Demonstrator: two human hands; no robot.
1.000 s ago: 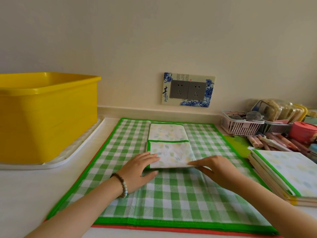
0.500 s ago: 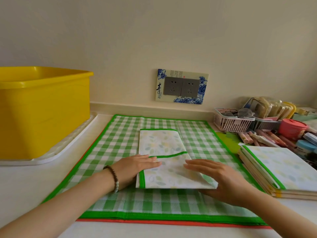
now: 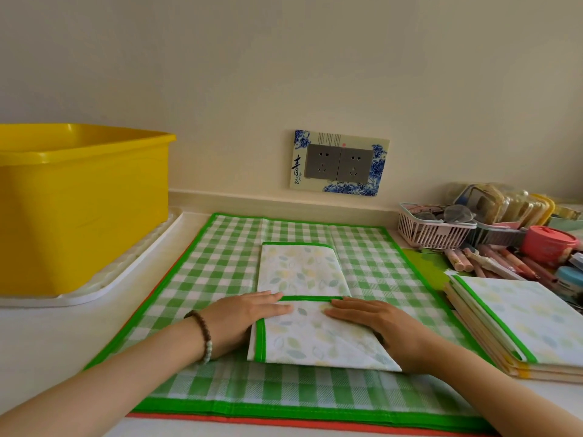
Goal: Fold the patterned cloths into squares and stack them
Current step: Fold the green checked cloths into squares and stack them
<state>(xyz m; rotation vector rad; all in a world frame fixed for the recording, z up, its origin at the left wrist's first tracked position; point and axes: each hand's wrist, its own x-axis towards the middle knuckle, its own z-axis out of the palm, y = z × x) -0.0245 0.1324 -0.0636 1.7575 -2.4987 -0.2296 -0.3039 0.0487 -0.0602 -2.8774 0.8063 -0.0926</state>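
The yellow tub (image 3: 79,209) runs off the left edge, the stack of folded cloths (image 3: 520,323) off the right, and the jumble (image 3: 504,206) behind the pink basket (image 3: 435,231) is too muddled to name.

A yellow plastic tub (image 3: 82,209) sits on a white tray (image 3: 132,275) at left; a blue-flowered double socket plate (image 3: 339,162) is on the wall, with a pink basket (image 3: 432,234), pink lidded jar (image 3: 549,244) and scattered pens (image 3: 492,263) at right

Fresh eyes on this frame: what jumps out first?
Big yellow tub at far left, on a white tray. Centre: left hand and right hand pressing flat on a leaf-print cloth over a green checked mat. A stack of folded cloths sits at right.
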